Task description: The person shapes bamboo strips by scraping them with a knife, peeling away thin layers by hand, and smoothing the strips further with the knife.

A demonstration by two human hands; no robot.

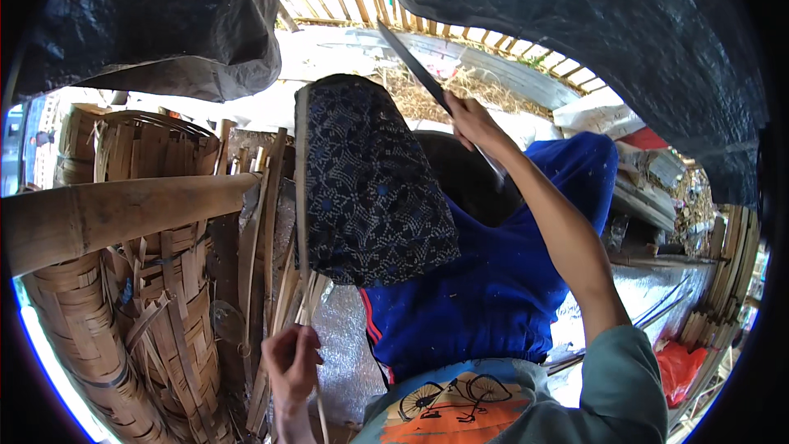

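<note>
Bamboo strip (306, 300), pale, long and thin, runs through the left hand (293, 362) at the person's left side, its upper part seeming to lie along the left edge of a black cloth printed with a blue and white dotted pattern (370, 185). That hand's fingers are curled in, thumb and forefinger pinching the strip, probably to steady it lengthwise. The right hand (479, 125) is closed around the grip of a long, straight knife with a dark metal blade (415, 70), held up and pointing forward, well apart from the strip; the grip itself is mostly hidden by the fingers.

The cloth drapes over one leg of the bright blue trousers (485, 288), likely as a shield against splinters and the edge. To the left, a thick brown bamboo pole (140, 210) crosses in front of tall woven split-bamboo baskets (90, 329), perhaps set there to stay within reach. Dark plastic sheeting (608, 49) hangs overhead, presumably for shade.

No brand or label can be made out, and no lettering is readable; the grey-green shirt (567, 423) carries only a printed black bicycle on orange and blue.
</note>
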